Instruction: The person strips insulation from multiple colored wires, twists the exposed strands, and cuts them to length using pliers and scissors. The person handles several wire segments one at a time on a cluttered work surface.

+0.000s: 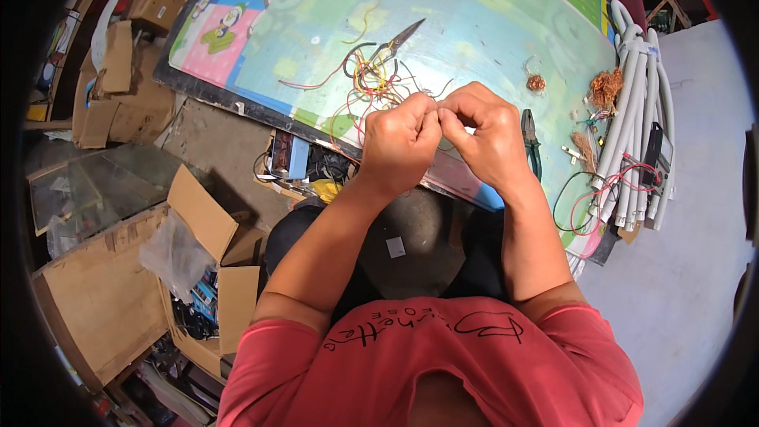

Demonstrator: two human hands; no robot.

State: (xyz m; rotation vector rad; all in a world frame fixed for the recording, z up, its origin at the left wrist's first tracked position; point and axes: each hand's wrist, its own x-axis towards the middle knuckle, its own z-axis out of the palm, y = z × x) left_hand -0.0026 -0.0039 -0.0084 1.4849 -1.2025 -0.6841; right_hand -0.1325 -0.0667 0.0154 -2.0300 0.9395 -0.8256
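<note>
My left hand (401, 142) and my right hand (484, 130) meet at the near edge of the mat-covered table (292, 24), fingertips pinched together on what look like thin wires, mostly hidden by the fingers. Just beyond them lies a tangle of red, yellow and black wires (368, 93). Scissors (403, 37) with black handles lie among the wires, and a loose yellow wire (364, 8) trails beyond. Pliers (530, 146) lie to the right of my right hand. A small copper wire bundle (536, 82) and a larger copper clump (606, 88) lie farther right.
Pale conduit tubes (628, 134) and a black meter with leads (655, 158) are at the right, beside a pale surface (704, 190). Open cardboard boxes (236, 300), wooden boards (103, 292) and glass sheets (87, 182) crowd the left. Assorted items (304, 162) sit under the table's edge.
</note>
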